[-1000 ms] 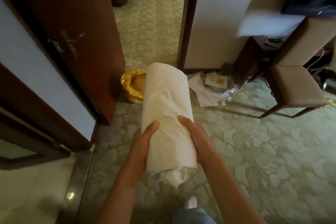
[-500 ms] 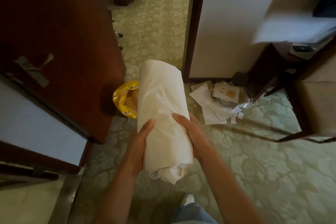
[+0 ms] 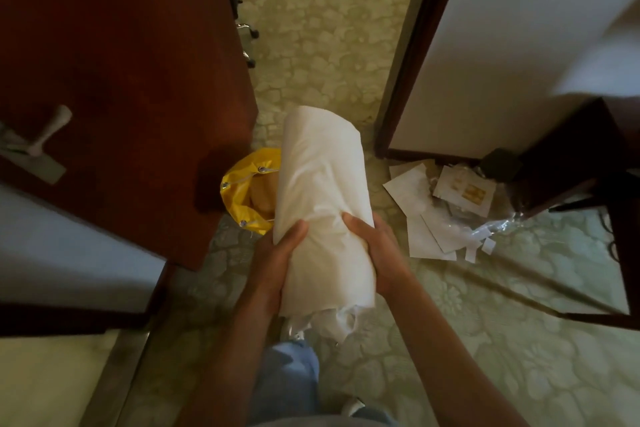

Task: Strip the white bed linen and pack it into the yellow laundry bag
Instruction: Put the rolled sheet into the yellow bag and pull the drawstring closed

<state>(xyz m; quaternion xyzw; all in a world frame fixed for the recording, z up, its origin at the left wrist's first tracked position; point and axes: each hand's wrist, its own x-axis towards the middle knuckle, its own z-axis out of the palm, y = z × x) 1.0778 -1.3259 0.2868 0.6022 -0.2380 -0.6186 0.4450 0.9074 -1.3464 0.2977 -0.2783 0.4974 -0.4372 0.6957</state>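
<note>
A thick roll of white bed linen [image 3: 322,180] is held out in front of me, its far end pointing away and its loose end hanging toward my legs. My left hand [image 3: 273,263] grips its left side and my right hand [image 3: 377,253] grips its right side, thumbs over the top. The yellow laundry bag [image 3: 239,194] stands open on the carpet by the foot of the door. The roll covers the bag's right part, and something pale shows inside the bag.
A dark wooden door [image 3: 138,80] stands open on the left with a metal handle [image 3: 45,135]. Loose papers [image 3: 436,215] lie on the carpet to the right beside dark furniture [image 3: 581,156]. A doorway [image 3: 329,28] lies ahead.
I have moved closer to the door and the yellow bag. The bag now lies nearer beneath the roll's left side. Both hands keep the same grip.
</note>
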